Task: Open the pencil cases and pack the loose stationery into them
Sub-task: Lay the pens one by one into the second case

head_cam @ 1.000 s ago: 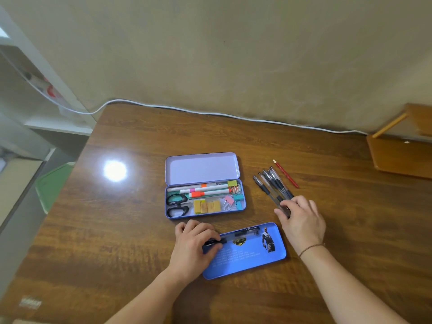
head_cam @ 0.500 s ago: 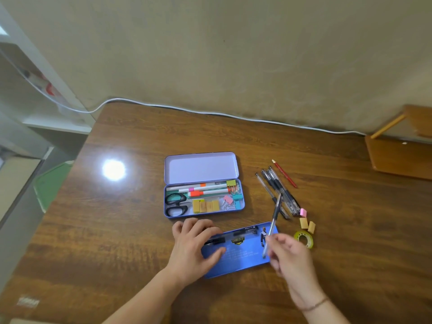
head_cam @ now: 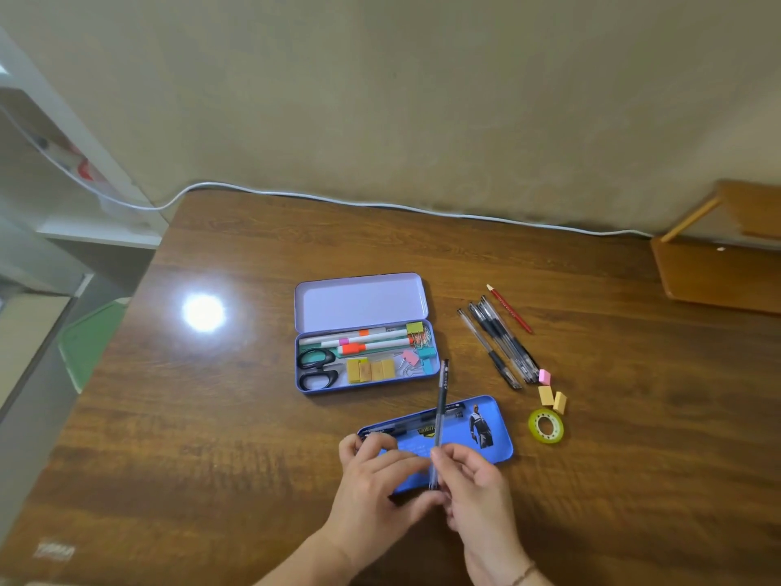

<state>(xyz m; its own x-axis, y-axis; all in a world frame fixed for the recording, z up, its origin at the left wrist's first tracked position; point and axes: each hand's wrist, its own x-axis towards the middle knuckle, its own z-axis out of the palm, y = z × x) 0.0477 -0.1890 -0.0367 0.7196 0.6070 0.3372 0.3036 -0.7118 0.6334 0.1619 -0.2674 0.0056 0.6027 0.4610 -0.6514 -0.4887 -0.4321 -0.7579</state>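
A purple pencil case lies open mid-table, holding markers, scissors, clips and tan erasers. Nearer me is a blue pencil case with a printed figure; a dark pen lies along its far edge. My left hand grips the blue case's left end. My right hand pinches a black pen by its lower end, holding it nearly upright over the blue case. Loose on the table to the right are several black pens, a red pencil, a pink eraser, two tan erasers and a yellow-green tape roll.
A white cable runs along the wall at the table's far edge. A wooden stand sits at the far right. White shelving stands beyond the table's left edge. A lamp glare shines on the wood.
My right hand has lifted one black pen from the loose bunch and carried it left and toward me, over the blue case. My left hand has stayed on the case.
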